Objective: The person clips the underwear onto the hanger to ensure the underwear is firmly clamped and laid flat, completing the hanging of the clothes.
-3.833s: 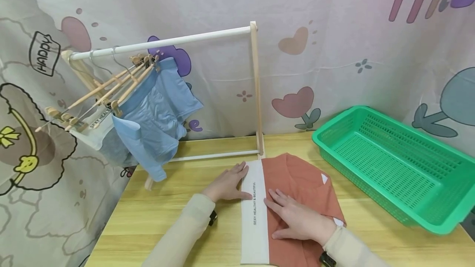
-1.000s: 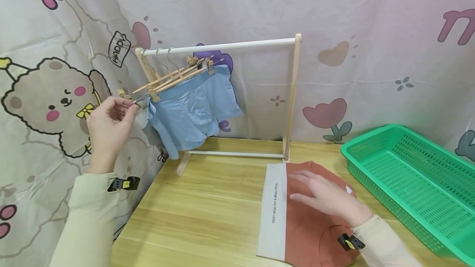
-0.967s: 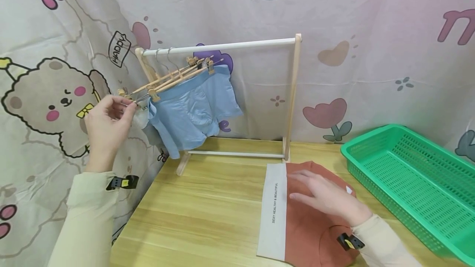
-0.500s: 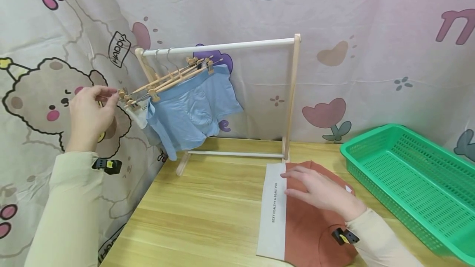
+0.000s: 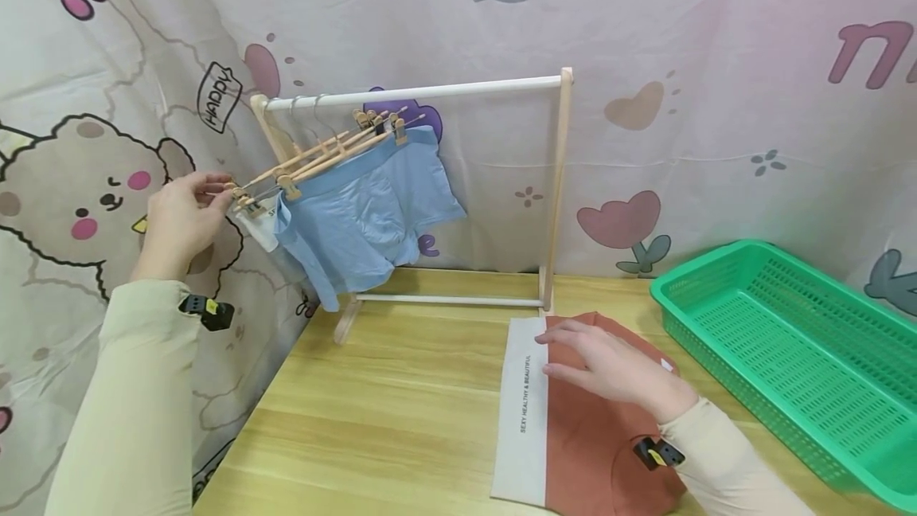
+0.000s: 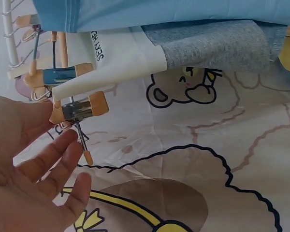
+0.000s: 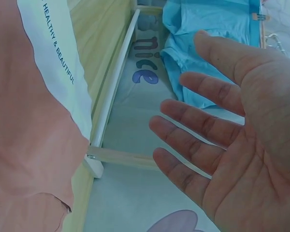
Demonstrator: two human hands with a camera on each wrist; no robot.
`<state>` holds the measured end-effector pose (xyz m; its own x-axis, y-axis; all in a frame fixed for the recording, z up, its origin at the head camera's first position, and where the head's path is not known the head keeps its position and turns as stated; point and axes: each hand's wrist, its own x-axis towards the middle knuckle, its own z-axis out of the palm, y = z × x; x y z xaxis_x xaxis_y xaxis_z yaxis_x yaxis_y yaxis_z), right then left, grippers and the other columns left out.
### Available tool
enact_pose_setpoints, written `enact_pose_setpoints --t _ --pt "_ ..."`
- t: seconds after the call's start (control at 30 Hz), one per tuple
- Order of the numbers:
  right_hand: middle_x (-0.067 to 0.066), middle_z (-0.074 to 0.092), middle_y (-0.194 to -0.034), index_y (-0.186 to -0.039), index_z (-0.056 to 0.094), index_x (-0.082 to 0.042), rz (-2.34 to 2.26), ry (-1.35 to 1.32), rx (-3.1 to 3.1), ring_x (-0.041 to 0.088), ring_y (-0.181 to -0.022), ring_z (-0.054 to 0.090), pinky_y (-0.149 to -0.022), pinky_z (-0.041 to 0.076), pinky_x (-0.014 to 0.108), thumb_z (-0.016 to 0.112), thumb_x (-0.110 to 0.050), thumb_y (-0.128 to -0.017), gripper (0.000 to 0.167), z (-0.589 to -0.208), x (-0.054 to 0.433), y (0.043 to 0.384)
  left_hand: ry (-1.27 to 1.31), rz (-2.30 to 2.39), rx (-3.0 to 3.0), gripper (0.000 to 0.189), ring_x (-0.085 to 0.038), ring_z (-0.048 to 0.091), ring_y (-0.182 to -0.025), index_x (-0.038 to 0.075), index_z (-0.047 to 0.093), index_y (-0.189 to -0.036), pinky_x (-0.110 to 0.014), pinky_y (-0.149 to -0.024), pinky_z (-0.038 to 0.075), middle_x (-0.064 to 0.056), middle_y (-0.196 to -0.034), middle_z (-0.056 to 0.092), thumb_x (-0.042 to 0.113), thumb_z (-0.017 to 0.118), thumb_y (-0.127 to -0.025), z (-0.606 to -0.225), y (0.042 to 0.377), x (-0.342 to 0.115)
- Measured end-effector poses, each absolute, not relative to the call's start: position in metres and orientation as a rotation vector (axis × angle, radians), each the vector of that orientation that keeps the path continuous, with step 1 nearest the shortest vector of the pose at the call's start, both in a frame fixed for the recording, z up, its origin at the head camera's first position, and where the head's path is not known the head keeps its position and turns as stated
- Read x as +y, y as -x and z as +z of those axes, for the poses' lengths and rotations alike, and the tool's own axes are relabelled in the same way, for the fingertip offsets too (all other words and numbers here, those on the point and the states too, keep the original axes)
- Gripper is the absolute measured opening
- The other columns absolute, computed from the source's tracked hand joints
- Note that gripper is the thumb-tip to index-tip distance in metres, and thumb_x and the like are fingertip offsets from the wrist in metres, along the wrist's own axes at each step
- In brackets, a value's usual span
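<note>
On the rack's left side, my left hand [image 5: 185,217] pinches the end clip [image 6: 79,108] of a wooden clip hanger between thumb and index finger; the other fingers are spread. Beside it hang grey underpants with a white waistband [image 6: 121,55] and, nearest, light blue boxer briefs [image 5: 365,213], both clipped to hangers. My right hand [image 5: 609,365] hovers over rust-red underpants [image 5: 587,444] lying flat on the table, their white lettered waistband to the left. Its fingers are extended and hold nothing. The far ends of the hangers are crowded together, so they are hard to tell apart.
A wooden rack with a white rail [image 5: 430,91] stands at the back of the table [image 5: 372,412]. To the right lies a green perforated basket [image 5: 788,349]. A printed cloth [image 5: 688,22] hangs close behind the rack and along the left.
Both hands were on the rust-red underpants at first. My left hand has since gone up to the hangers, shifting from one hanger's end to another's clip. My right hand has lifted slightly and edged left.
</note>
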<state>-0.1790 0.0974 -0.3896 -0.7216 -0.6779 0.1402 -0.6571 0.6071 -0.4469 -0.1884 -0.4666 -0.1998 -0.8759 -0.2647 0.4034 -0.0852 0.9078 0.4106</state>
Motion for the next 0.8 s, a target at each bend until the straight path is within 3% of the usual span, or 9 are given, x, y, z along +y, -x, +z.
enact_pose_setpoints --t 0.17,0.33,0.4,0.53,0.67,0.8 --pt "0.002 0.073 -0.135 -0.135 0.072 -0.013 -0.748 1.182 2.768 0.026 -0.128 0.068 -0.106 0.057 0.048 0.071 -0.034 -0.104 0.038 -0.393 0.099 0.181 -0.261 -0.553 -2.617 0.049 -0.057 0.053 -0.132 0.003 0.052 -0.155 -0.073 -0.108 0.039 -0.037 -0.148 0.054 0.024 0.046 -0.112 -0.205 0.195 -0.472" --pt "0.001 0.073 -0.134 -0.135 0.072 -0.013 -0.744 1.175 2.767 0.024 -0.126 0.069 -0.106 0.058 0.046 0.070 -0.036 -0.105 0.038 -0.396 0.101 0.182 -0.288 -0.607 -2.620 0.058 -0.058 0.046 -0.140 0.007 0.035 -0.166 -0.076 -0.114 0.034 -0.035 -0.159 0.046 0.024 0.045 -0.112 -0.208 0.202 -0.474" --pt "0.001 0.072 -0.134 -0.135 0.072 -0.015 -0.738 1.162 2.763 0.023 -0.124 0.070 -0.105 0.058 0.046 0.069 -0.036 -0.106 0.037 -0.397 0.101 0.182 -0.301 -0.632 -2.632 0.058 -0.057 0.047 -0.140 0.008 0.033 -0.167 -0.075 -0.112 0.037 -0.035 -0.158 0.048 0.026 0.044 -0.113 -0.210 0.203 -0.475" --pt "0.001 0.072 -0.133 -0.135 0.072 -0.016 -0.731 1.149 2.761 0.021 -0.121 0.070 -0.103 0.059 0.044 0.069 -0.035 -0.106 0.035 -0.399 0.101 0.181 -0.313 -0.636 -2.643 0.055 -0.052 0.053 -0.130 0.007 0.040 -0.163 -0.056 -0.093 0.049 -0.036 -0.146 0.057 0.028 0.044 -0.113 -0.212 0.203 -0.477" --pt "0.001 0.072 -0.132 -0.134 0.072 -0.015 -0.738 1.160 2.769 0.019 -0.119 0.071 -0.102 0.060 0.043 0.070 -0.034 -0.105 0.034 -0.402 0.101 0.181 -0.305 -0.598 -2.636 0.050 -0.044 0.059 -0.117 0.004 0.049 -0.156 -0.030 -0.074 0.044 -0.034 -0.136 0.063 0.029 0.048 -0.112 -0.213 0.202 -0.478" --pt "0.000 0.072 -0.131 -0.132 0.073 -0.016 -0.740 1.158 2.766 0.019 -0.118 0.071 -0.102 0.060 0.042 0.070 -0.036 -0.105 0.034 -0.404 0.101 0.182 -0.274 -0.579 -2.646 0.045 -0.038 0.057 -0.109 0.003 0.052 -0.148 -0.027 -0.070 0.042 -0.031 -0.131 0.064 0.028 0.052 -0.111 -0.212 0.201 -0.477"
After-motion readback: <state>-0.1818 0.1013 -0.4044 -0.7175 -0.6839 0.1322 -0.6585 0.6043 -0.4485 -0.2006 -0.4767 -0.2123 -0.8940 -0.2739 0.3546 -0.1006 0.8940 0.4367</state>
